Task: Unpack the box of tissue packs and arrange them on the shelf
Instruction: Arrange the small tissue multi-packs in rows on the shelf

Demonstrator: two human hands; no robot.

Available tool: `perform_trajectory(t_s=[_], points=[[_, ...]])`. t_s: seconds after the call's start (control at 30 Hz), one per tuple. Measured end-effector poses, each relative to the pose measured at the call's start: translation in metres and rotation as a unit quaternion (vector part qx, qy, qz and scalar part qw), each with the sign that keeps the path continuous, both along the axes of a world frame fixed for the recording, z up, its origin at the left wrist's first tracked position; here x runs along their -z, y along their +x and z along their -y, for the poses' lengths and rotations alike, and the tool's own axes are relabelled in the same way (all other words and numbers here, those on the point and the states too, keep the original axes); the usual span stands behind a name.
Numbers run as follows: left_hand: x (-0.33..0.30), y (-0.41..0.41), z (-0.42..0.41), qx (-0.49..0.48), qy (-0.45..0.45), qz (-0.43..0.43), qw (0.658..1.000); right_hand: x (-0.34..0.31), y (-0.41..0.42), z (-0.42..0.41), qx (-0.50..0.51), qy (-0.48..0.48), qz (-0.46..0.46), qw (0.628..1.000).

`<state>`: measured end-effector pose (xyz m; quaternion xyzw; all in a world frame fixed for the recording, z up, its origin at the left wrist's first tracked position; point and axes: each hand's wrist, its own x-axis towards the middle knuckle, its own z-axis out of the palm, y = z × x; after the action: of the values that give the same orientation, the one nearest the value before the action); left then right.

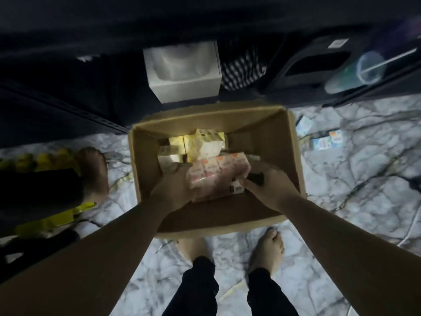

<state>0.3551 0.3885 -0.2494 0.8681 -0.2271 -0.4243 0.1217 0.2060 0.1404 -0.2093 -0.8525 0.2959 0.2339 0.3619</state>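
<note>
An open cardboard box (pixel 275 142) stands on the marble floor in front of my feet. Inside it lie yellow tissue packs (pixel 205 142) at the far side and a bundle of pink tissue packs (pixel 216 169) nearer to me. My left hand (pixel 173 185) grips the left end of the pink bundle. My right hand (pixel 268 185) closes on its right end, with a dark object under the fingers. The dark shelf (pixel 68 94) rises just beyond the box.
A white tissue box (pixel 184 71) sits on the shelf above the cardboard box, beside a striped cloth (pixel 243 69). A plastic cup with a straw (pixel 364 69) lies at the right. Blue packs (pixel 328 140) lie on the floor right. Another person's bare foot (pixel 93 172) stands left.
</note>
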Motion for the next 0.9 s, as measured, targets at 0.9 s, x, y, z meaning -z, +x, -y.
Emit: perform_trajectory(t_s=[0.9], points=[[0.008,0.014,-0.01,-0.2,-0.227,0.15,0.941,0.134,0.045,0.019,-0.02,-0.003,-0.08,0.997]])
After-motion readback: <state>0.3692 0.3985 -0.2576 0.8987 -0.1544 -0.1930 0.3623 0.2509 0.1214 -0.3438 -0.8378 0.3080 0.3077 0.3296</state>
